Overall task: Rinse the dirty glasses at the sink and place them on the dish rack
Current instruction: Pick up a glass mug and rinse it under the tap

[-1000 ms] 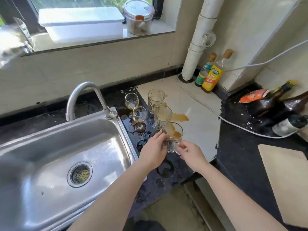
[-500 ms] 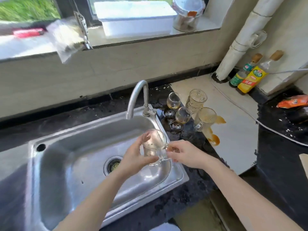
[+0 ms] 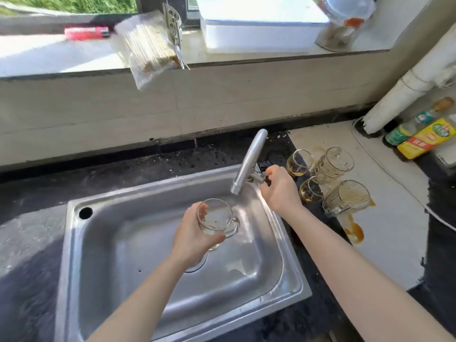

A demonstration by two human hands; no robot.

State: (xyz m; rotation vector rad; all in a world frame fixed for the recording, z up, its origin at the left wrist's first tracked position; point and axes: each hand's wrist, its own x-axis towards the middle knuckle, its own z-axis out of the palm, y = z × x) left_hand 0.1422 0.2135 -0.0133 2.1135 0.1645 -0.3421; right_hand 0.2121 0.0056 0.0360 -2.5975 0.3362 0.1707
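Note:
My left hand (image 3: 191, 236) grips a clear handled glass mug (image 3: 217, 219) over the steel sink (image 3: 103, 243), just below the faucet spout (image 3: 248, 164). No water stream shows. My right hand (image 3: 278, 187) is at the faucet's base, fingers curled round the tap handle (image 3: 261, 174). Several dirty glasses stand on the counter right of the sink: a small glass (image 3: 297, 162), a tall ribbed mug (image 3: 332, 165), another small glass (image 3: 311, 191) and a mug (image 3: 345, 197) with brown residue. No dish rack is in view.
Brown spill (image 3: 355, 230) stains the pale counter near the glasses. Two sauce bottles (image 3: 424, 137) and a white pipe (image 3: 404, 95) stand at the back right. A white box (image 3: 259, 30), a jar and a bag of skewers (image 3: 148, 48) sit on the windowsill.
The mug went from the counter to over the sink. My right hand let go of it and moved up to the tap handle; my left hand alone holds the mug now.

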